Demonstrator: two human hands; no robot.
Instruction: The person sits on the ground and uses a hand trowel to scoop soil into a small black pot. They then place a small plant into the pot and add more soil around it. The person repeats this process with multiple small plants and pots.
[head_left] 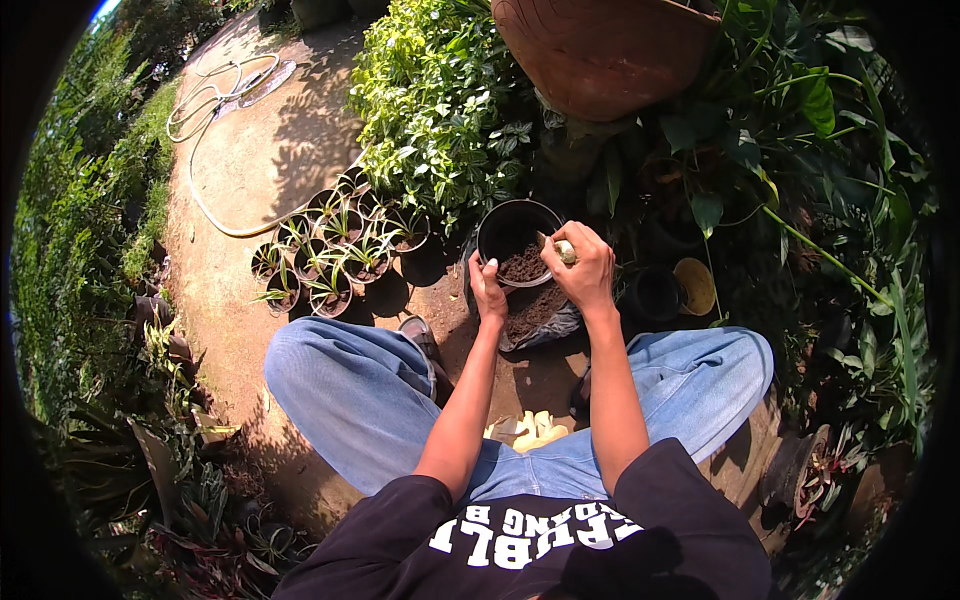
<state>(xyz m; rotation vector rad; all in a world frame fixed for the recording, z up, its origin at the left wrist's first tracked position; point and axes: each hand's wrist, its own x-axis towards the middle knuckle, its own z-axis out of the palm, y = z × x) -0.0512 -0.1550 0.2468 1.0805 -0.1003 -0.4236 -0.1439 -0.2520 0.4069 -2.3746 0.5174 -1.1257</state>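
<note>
A black plastic pot (492, 222), partly filled with dark soil (522, 264), is tilted toward me between my hands. My left hand (487, 290) grips its near left side, thumb at the rim. At the right of the pot, my right hand (588, 266) is closed round a small garden tool (566, 252) with a pale, rounded handle end. Its working end points into the pot and is mostly hidden, so its exact kind cannot be made out. Just below the pot sits an open dark bag (553, 331) holding loose soil (528, 312).
Several small potted plants (343, 230) with striped leaves cluster at the left. A hose (205, 205) curls over the ground behind them. Leafy bushes (440, 110) and a large clay pot (605, 55) stand ahead. Pale gloves (535, 430) lie between my legs. An empty-looking tan pot (694, 288) is at right.
</note>
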